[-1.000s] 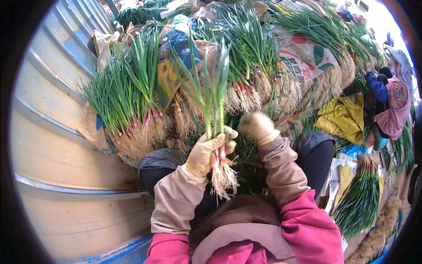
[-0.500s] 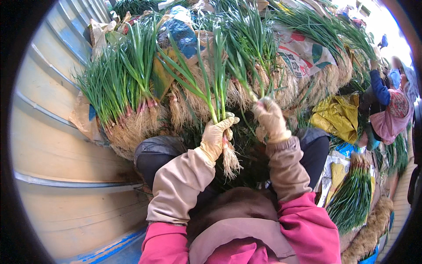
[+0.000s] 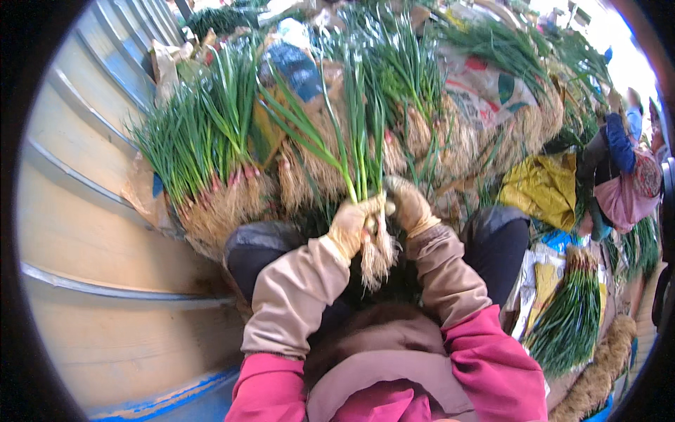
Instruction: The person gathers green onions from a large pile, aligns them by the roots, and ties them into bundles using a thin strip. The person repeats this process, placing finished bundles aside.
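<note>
My gloved left hand [image 3: 355, 224] is closed round a small bunch of green onions [image 3: 360, 165], held upright over my lap. Their leaves rise above the fist, and pale stringy roots [image 3: 374, 264] hang below it. At the bunch's right side, my gloved right hand [image 3: 411, 205] has its fingers bent and pinched on one green onion stalk [image 3: 378, 165]; its fingertips are partly hidden. Just beyond my hands, more green onions [image 3: 204, 148] lie in a row with reddish stem ends and shaggy roots toward me.
A ribbed metal wall [image 3: 105, 232] curves along my left. On the right lie a yellow sack [image 3: 541, 188] and a laid-out bundle of green onions [image 3: 569, 316]. Another person [image 3: 626, 162] sits at the far right. Printed sacking [image 3: 485, 84] lies among the onions beyond.
My right hand has moved left and down with a green onion to the bunch in my left hand. More roots now hang below my left fist.
</note>
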`<action>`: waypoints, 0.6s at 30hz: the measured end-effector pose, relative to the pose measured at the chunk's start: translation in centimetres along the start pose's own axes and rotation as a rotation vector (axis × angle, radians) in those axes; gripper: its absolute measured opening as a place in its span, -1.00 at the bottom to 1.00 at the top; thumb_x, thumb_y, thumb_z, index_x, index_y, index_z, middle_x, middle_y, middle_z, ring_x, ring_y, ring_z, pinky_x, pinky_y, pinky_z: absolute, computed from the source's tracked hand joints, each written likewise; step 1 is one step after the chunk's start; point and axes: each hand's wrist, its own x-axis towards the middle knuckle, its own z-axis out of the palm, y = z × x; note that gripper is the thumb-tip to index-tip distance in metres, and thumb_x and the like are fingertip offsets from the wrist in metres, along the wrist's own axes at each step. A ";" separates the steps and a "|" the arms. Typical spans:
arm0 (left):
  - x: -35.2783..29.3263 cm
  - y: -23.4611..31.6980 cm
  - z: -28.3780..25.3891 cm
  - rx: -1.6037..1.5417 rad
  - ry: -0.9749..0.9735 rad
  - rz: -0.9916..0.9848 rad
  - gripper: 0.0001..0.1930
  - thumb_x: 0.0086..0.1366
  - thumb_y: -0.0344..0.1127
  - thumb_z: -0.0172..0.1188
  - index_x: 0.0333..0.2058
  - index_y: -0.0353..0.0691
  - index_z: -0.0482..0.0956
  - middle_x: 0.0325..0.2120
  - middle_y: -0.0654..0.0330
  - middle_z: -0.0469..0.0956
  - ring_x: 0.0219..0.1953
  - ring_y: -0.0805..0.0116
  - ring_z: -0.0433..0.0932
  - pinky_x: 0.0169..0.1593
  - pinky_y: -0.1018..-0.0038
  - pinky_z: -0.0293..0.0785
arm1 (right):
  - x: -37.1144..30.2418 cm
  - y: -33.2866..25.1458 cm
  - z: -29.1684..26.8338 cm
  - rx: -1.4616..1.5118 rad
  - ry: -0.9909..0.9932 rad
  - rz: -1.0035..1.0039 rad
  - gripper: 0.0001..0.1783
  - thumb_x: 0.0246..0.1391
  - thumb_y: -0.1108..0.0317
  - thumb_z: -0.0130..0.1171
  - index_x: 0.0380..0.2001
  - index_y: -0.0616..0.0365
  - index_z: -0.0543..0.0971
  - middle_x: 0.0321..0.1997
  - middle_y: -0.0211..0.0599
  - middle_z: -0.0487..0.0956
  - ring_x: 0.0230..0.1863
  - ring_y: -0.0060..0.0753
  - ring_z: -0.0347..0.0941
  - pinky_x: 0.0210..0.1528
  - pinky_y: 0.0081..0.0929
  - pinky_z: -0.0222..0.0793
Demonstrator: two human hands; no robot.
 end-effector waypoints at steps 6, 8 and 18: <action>-3.0 1.2 0.3 -0.088 -0.151 -0.057 -0.80 0.24 -0.32 0.05 -0.23 -0.30 0.49 -0.62 0.27 0.51 -0.79 0.61 0.33 -0.78 0.69 0.22 | 0.3 0.5 2.5 0.733 -0.218 0.219 -0.60 0.16 0.22 -0.04 -0.01 0.23 0.34 -0.21 -0.21 0.52 -0.48 -0.53 0.45 -0.37 -0.54 0.46; -2.6 1.2 -0.2 -0.240 -0.177 -0.104 -0.79 0.24 -0.34 0.03 -0.27 -0.41 0.46 -0.59 0.17 0.50 -0.78 0.55 0.34 -0.75 0.70 0.24 | 0.2 -0.4 3.2 0.843 -0.320 0.196 -0.59 0.13 0.23 0.01 -0.05 0.30 0.33 -0.29 -0.12 0.51 -0.76 -0.69 0.24 -0.61 -0.74 0.34; -3.2 1.0 -0.6 -0.162 -0.156 -0.188 -0.74 0.29 -0.27 -0.05 -0.21 -0.37 0.45 -0.58 0.18 0.48 -0.81 0.61 0.23 -0.67 0.66 0.29 | -1.0 -1.4 2.9 0.585 -0.124 0.152 -0.74 0.07 0.36 0.09 -0.16 0.15 0.44 -0.34 -0.34 0.54 -0.39 -0.49 0.49 -0.51 -0.62 0.43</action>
